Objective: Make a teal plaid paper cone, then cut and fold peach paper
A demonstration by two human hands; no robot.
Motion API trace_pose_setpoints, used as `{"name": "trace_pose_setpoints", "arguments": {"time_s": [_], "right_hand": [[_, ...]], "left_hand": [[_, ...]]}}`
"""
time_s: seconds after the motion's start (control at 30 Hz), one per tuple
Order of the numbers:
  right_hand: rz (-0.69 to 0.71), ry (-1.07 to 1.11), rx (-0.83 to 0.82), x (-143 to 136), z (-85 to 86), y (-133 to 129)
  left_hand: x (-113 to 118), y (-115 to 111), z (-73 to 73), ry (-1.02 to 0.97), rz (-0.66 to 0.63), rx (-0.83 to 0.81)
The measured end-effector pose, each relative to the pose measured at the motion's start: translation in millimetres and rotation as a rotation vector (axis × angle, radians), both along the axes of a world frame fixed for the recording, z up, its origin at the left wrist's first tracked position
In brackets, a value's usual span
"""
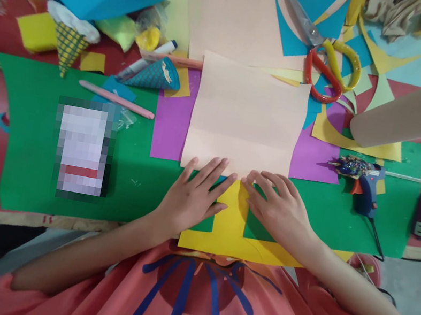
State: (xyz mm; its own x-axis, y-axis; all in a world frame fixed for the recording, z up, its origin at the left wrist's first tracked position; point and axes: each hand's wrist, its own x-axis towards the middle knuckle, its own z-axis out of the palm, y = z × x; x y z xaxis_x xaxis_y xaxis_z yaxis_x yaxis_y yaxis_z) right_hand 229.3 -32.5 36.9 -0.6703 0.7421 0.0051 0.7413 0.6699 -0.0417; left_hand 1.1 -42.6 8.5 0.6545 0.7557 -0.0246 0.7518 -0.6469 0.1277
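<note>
Peach paper (248,118) lies on purple sheet (170,123), near edge folded. L hand (191,197) & R hand (279,205) flat, fingers spread, pressing that fold over yellow sheet (229,226). Glue gun (361,179) to right; scissors (319,51) farther back.

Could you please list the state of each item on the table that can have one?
Peach paper sheet: folded, near edge pressed flat.
Left hand: open, flat on the fold.
Right hand: open, flat on the fold.
Red-and-yellow-handled scissors: shut, lying flat.
Blue hot glue gun: lying on its side.
Peach cardboard tube: rolled, lying down.
</note>
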Motion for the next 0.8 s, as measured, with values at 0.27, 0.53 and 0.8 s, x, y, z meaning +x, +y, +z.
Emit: {"name": "trace_pose_setpoints", "arguments": {"time_s": [0.27,0.53,0.8], "right_hand": [[-0.034,-0.061,0.002,21,9.1,-6],[-0.073,-0.142,0.059,43,11.8,-17],[-0.113,-0.167,0.058,52,8.8,-26]], "left_hand": [[-31,-6,13.0,0.030,0.050,0.014],[-52,-13,16.8,0.066,0.184,0.036],[-61,-16,16.4,0.086,0.218,0.035]]}}
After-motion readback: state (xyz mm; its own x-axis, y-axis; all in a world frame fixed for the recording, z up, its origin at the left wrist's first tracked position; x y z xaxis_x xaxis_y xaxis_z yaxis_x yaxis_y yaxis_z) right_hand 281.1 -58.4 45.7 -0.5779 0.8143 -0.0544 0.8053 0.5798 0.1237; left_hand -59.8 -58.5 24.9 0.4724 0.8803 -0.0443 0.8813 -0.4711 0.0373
